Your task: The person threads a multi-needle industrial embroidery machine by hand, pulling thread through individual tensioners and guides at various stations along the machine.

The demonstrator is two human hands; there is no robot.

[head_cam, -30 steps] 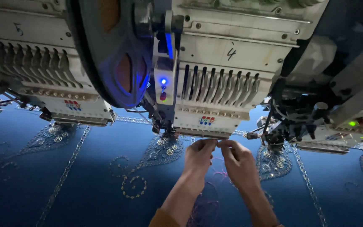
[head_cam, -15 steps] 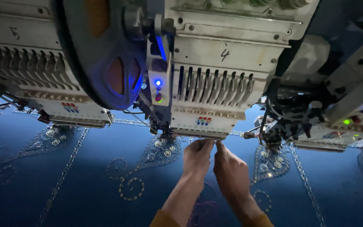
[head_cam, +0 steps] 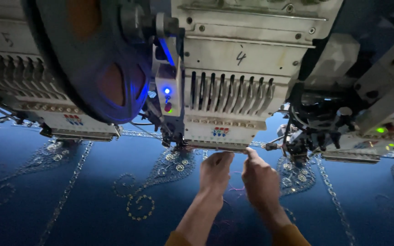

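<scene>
Your left hand [head_cam: 215, 172] is up at the bottom edge of the middle sewing head [head_cam: 226, 107], fingertips curled in and touching the underside of its needle bar [head_cam: 217, 145]. Your right hand [head_cam: 260, 180] is just beside it, the forefinger stretched up so the tip meets the same lower edge a little further right. The two hands are close together, nearly touching at the knuckles. Both are pinched narrow, but what is between the fingertips is too small and dark to make out, so you cannot tell from here whether either one actually has hold of anything. A few thin pink threads [head_cam: 235, 187] trail loose in the gap below your hands.

Under your hands the dark blue cloth [head_cam: 92, 182] is stretched flat across the machine bed, running from the left edge to the right. It is stitched with pale beaded scrolls [head_cam: 138, 206] and long beaded lines; one scroll sits directly below the middle head, just left of your left wrist.

A big round reel [head_cam: 92, 59] hangs in front of the machine, between the left head [head_cam: 28, 86] and the middle one. Beside it a small panel shows a blue light [head_cam: 167, 91]. Off to the right, another head [head_cam: 356, 109] has green and blue lights glowing
</scene>
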